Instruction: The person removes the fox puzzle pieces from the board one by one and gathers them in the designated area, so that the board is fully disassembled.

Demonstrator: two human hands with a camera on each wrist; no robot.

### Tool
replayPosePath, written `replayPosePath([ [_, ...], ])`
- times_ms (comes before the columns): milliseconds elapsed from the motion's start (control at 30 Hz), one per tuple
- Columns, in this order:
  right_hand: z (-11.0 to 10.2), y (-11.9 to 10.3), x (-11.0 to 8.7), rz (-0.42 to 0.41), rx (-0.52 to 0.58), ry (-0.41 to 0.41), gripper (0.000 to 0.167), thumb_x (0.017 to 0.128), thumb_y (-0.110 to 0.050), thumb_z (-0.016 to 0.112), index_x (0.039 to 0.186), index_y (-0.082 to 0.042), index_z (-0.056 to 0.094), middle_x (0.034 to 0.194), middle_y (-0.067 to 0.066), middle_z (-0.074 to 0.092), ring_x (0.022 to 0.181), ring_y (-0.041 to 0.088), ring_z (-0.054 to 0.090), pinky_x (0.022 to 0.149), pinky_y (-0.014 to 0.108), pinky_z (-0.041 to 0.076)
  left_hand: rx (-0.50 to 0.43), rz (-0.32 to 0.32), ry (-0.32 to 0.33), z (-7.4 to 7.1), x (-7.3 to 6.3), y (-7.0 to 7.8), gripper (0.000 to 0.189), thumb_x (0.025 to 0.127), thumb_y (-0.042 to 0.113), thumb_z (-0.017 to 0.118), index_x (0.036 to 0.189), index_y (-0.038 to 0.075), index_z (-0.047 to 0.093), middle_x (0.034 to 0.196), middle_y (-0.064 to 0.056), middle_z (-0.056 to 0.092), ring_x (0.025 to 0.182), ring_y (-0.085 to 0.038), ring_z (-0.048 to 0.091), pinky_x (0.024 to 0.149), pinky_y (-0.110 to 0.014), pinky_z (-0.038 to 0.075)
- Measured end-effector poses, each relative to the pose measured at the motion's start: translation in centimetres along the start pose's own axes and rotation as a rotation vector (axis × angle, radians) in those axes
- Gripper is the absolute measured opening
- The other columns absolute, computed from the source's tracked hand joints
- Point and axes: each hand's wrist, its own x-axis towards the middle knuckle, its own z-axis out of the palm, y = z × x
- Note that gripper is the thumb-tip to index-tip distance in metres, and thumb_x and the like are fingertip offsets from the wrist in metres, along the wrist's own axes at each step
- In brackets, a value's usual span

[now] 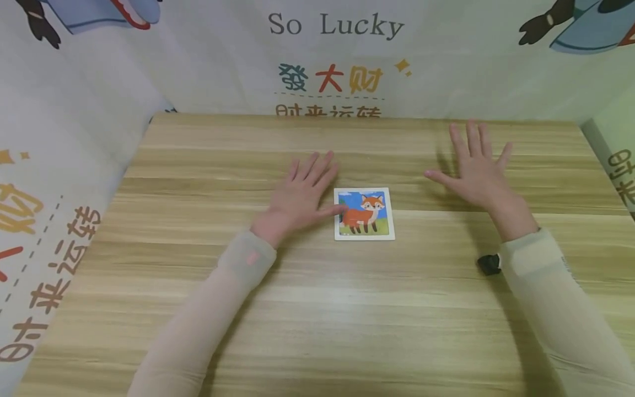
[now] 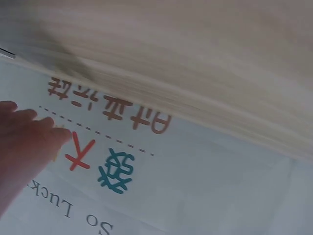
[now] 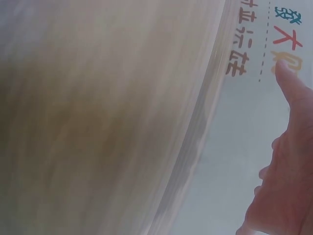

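In the head view a square fox picture [image 1: 365, 214] with a white border lies flat near the middle of the table. My left hand [image 1: 302, 194] is just left of it, fingers straight and pointing away from me. Its thumb overlaps the picture's left edge; I cannot tell whether it touches. Farther right, my right hand [image 1: 478, 173] has its fingers spread wide, holding nothing. Each wrist view catches part of its own hand, the left hand [image 2: 24, 142] at the left edge and the right hand [image 3: 288, 166] at the right edge.
The wooden table [image 1: 317, 342] ends at a back edge against a printed cloth [image 1: 218, 66] with lettering and cartoon figures. More cloth hangs at the left and right sides. A small black object [image 1: 489, 264] sits beside the right sleeve cuff.
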Motion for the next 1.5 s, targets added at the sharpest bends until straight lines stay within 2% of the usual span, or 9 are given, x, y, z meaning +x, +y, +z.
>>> replayPosePath([
  [267,0.3,-1.0,0.4,-0.019,0.011,-0.003,0.106,0.09,-0.079,0.04,0.158,-0.022,-0.017,0.163,0.009,-0.029,0.152,0.038,-0.023,0.106,0.08,-0.017,-0.033,0.156,-0.108,0.4,-0.2,2.9,0.099,0.09,0.076,0.043,0.162,0.02,0.004,0.17,0.0,0.0,0.158,-0.024,0.001,0.128,-0.047,0.002],
  [500,0.7,-2.3,0.8,-0.039,0.014,-0.018,0.107,0.089,-0.077,0.043,0.159,-0.021,-0.015,0.164,0.011,-0.025,0.153,0.037,-0.021,0.107,0.08,-0.016,-0.063,0.263,-0.151,0.6,-0.7,5.1,0.089,0.097,0.062,0.049,0.161,0.016,0.009,0.17,-0.004,0.0,0.157,-0.024,0.008,0.128,-0.041,0.014],
  [700,1.1,-3.8,1.2,-0.09,0.061,-0.045,0.105,0.091,-0.071,0.05,0.16,-0.02,-0.011,0.167,0.014,-0.015,0.155,0.039,-0.01,0.11,0.079,-0.01,-0.015,0.265,-0.164,1.0,-1.1,6.2,0.074,0.103,0.052,0.042,0.16,0.014,0.016,0.17,-0.006,0.008,0.157,-0.023,0.011,0.128,-0.037,0.013],
  [800,1.3,-4.5,1.6,-0.145,0.135,-0.067,0.102,0.093,-0.061,0.057,0.161,-0.019,-0.007,0.168,0.015,-0.005,0.155,0.039,-0.001,0.114,0.076,-0.004,0.02,0.25,-0.165,1.1,-1.2,6.5,0.07,0.105,0.049,0.038,0.161,0.014,0.015,0.17,-0.005,0.008,0.157,-0.023,0.01,0.128,-0.037,0.014],
  [900,1.7,-5.4,2.0,-0.216,0.224,-0.095,0.097,0.095,-0.046,0.063,0.161,-0.015,0.0,0.168,0.017,0.006,0.155,0.039,0.008,0.121,0.067,0.005,0.038,0.245,-0.168,1.2,-1.3,6.8,0.068,0.106,0.048,0.037,0.16,0.014,0.015,0.17,-0.005,0.007,0.157,-0.023,0.009,0.127,-0.039,0.016],
  [1033,2.1,-7.0,2.4,-0.3,0.293,-0.149,0.079,0.098,-0.032,0.064,0.16,-0.012,0.018,0.162,0.021,0.027,0.149,0.04,0.027,0.122,0.057,0.023,0.056,0.243,-0.171,1.2,-1.4,7.0,0.067,0.106,0.046,0.036,0.16,0.013,0.016,0.169,-0.006,0.008,0.157,-0.023,0.009,0.127,-0.04,0.016],
  [1200,2.8,-9.1,2.7,-0.386,0.325,-0.218,0.048,0.1,-0.022,0.06,0.146,-0.013,0.05,0.142,0.018,0.052,0.13,0.036,0.049,0.11,0.055,0.04,0.082,0.247,-0.186,1.2,-1.4,7.0,0.066,0.107,0.046,0.035,0.16,0.013,0.015,0.169,-0.007,0.009,0.157,-0.023,0.008,0.127,-0.04,0.016],
  [1333,3.4,-10.2,3.1,-0.445,0.311,-0.263,0.035,0.1,-0.017,0.059,0.135,-0.013,0.063,0.134,0.018,0.055,0.122,0.034,0.05,0.105,0.053,0.04,0.088,0.263,-0.178,1.1,-1.5,6.9,0.065,0.107,0.045,0.035,0.16,0.012,0.017,0.169,-0.007,0.012,0.157,-0.023,0.009,0.127,-0.041,0.017],
  [1500,4.0,-10.9,3.7,-0.491,0.238,-0.257,0.03,0.099,-0.015,0.06,0.127,-0.015,0.069,0.124,0.018,0.056,0.114,0.033,0.047,0.1,0.049,0.04,0.086,0.281,-0.156,1.2,-1.6,6.8,0.064,0.107,0.043,0.037,0.16,0.011,0.019,0.168,-0.008,0.017,0.156,-0.024,0.012,0.127,-0.04,0.018],
])
